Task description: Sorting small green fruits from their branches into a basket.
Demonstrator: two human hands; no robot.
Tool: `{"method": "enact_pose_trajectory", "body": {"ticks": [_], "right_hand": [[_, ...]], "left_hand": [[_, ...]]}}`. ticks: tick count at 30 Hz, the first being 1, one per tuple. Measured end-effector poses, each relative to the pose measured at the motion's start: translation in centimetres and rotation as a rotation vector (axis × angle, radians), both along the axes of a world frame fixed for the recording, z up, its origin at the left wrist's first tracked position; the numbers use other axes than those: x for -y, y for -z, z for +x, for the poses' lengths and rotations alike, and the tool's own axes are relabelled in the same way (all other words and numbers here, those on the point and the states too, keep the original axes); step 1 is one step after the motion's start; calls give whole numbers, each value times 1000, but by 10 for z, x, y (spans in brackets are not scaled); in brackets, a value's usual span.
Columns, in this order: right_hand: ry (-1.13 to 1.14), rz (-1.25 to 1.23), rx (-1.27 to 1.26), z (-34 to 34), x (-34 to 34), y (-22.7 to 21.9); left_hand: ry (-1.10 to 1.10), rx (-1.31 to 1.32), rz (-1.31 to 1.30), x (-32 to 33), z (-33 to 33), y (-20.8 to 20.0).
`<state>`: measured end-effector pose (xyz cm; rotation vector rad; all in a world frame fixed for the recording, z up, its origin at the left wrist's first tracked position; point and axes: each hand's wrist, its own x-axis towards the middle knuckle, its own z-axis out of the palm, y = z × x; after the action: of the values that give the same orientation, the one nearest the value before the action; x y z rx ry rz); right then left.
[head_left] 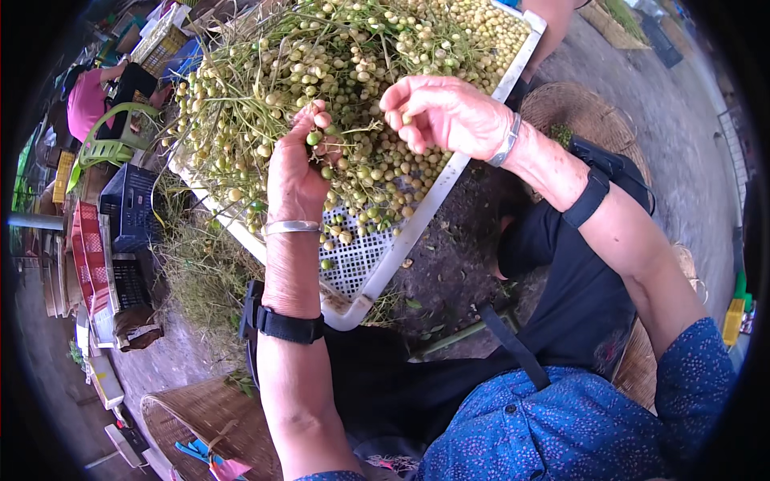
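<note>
My left hand is closed round a stemmed sprig of small round fruits, green and yellowish, which stick out past the thumb and fingers. To its right, my right hand hovers with bent fingers drawn together. A pale green bit shows among those fingertips, too small to name. Both hands are over a white plastic tray with a perforated bottom. Stalks and fruit clusters are heaped across it, while loose yellowish fruits lie at its far right. More loose fruits cover the part below my right hand.
Woven baskets stand at the lower left and upper right. Cut stems are piled left of the tray, beside a dark blue crate and a red crate. A person in pink sits by a green chair. Another person's arm is beyond the tray.
</note>
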<state>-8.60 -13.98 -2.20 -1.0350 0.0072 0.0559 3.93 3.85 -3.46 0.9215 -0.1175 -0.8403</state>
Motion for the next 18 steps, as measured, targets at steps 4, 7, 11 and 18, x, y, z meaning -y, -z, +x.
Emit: {"method": "enact_pose_trajectory", "body": {"ticks": [4, 7, 11, 18], "right_hand": [[10, -391, -125, 2, -38, 1], [104, -548, -154, 3, -51, 5], [185, -729, -49, 10, -45, 17], [-62, 262, -337, 10, -20, 14]], "left_hand": [[-111, 22, 74, 6, -2, 5], [-126, 25, 11, 14, -7, 9], [-129, 87, 49, 20, -9, 9], [-121, 90, 73, 15, -13, -2]]}}
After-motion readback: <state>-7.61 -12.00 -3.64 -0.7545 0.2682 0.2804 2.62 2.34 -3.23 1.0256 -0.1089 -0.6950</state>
